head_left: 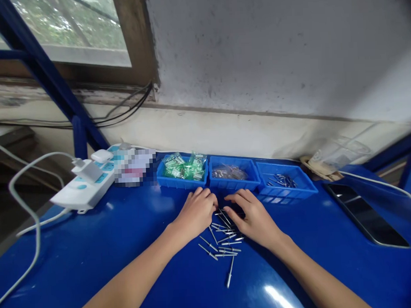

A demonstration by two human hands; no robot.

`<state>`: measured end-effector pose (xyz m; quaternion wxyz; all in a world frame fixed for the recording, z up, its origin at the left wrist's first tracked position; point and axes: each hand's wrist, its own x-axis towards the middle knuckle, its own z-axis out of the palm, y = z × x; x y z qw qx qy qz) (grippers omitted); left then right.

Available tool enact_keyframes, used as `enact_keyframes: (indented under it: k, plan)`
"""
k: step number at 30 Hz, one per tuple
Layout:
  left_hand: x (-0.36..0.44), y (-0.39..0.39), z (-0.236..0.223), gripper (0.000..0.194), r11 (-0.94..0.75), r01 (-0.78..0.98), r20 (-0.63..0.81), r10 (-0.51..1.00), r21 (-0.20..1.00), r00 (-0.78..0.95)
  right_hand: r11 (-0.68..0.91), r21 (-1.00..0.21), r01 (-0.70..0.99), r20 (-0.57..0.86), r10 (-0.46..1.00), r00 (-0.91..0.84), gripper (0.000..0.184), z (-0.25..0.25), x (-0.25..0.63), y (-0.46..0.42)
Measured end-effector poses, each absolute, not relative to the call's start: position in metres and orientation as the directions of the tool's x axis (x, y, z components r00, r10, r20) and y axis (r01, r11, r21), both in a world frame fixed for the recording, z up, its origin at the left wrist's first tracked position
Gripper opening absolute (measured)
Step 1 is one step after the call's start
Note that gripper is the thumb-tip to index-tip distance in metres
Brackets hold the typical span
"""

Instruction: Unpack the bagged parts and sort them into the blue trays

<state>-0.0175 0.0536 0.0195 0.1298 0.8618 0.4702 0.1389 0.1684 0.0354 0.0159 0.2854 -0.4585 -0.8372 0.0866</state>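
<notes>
Several silver blind rivets (226, 244) lie in a loose pile on the blue table, and one lies apart toward the front. My left hand (196, 215) is at the pile's far left edge, its fingers curled together; whatever is in them is hidden. Across from it, my right hand (251, 215) hovers over the pile's right side, thumb and index finger apart, with nothing visible between them. Behind the hands stand three blue bins: the left bin (164, 181) holds green-tinted plastic packets, the middle bin (227, 184) small clear bags, and the right bin (297, 191) loose rivets.
A white power strip (87, 191) with plugged-in chargers and a looping white cable (33, 216) lies at the left. At the right are a dark phone (368, 217) and a clear plastic cup (338, 155). The wall (218, 130) closes off the back.
</notes>
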Motion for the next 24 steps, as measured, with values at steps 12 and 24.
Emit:
enact_keyframes:
  k: [12, 24]
  plan:
    - [-0.019, 0.049, 0.034, 0.018, -0.546, 0.556, 0.275, 0.823, 0.627, 0.498, 0.662, -0.381, 0.645, 0.524, 0.73, -0.439, 0.01, 0.019, 0.168, 0.035]
    - [-0.019, 0.046, 0.032, 0.011, -0.519, 0.476, 0.338, 0.844, 0.71, 0.417, 0.652, -0.372, 0.66, 0.566, 0.723, -0.395, 0.009, 0.022, 0.17, 0.034]
